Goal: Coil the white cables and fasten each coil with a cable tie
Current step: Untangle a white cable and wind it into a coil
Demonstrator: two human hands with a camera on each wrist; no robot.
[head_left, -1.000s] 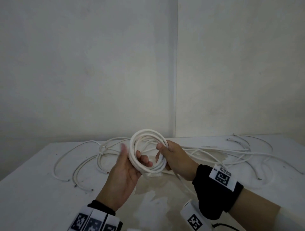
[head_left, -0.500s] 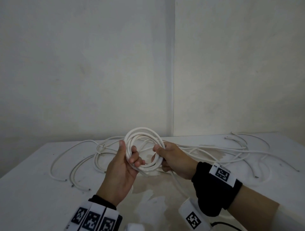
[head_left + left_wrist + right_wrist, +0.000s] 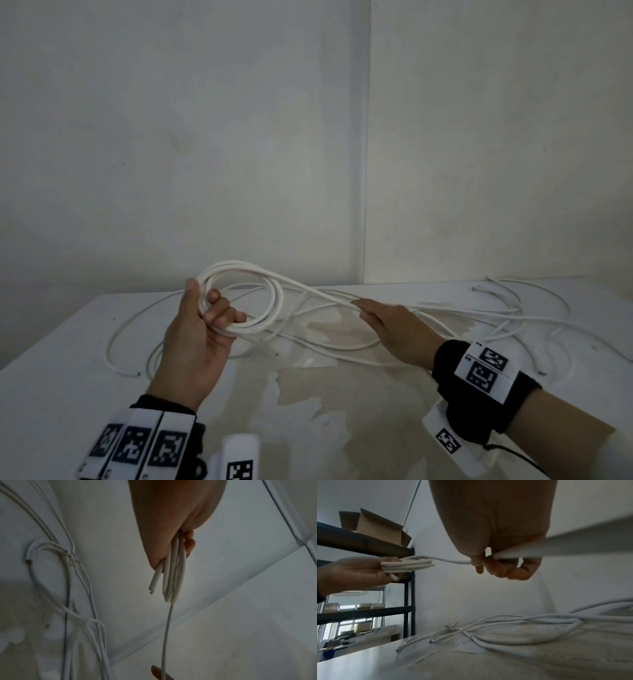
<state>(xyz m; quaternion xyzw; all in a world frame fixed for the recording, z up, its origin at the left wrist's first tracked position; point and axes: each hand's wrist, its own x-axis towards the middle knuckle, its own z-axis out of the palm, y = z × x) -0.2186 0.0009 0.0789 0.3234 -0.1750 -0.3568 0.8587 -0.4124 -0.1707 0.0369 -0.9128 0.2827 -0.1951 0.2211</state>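
Since the earlier frame the right hand (image 3: 397,330) has been drawn away from the coil (image 3: 246,298) toward the desk's (image 3: 51,394) right side, fingers curled round a taut cable strand (image 3: 318,291). The coil is gripped by the left hand (image 3: 197,337) above the desk's middle. Loose cables (image 3: 479,311) are spread along the back edge. Only the right wrist view shows a shelf (image 3: 368,546) and a cardboard box (image 3: 375,527). No readable writing.

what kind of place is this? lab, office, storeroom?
Probably a storeroom or workshop corner. The right wrist view shows dark metal shelving carrying an open brown cardboard box. The work surface is a worn white table against bare white walls, strewn with loose white cables.
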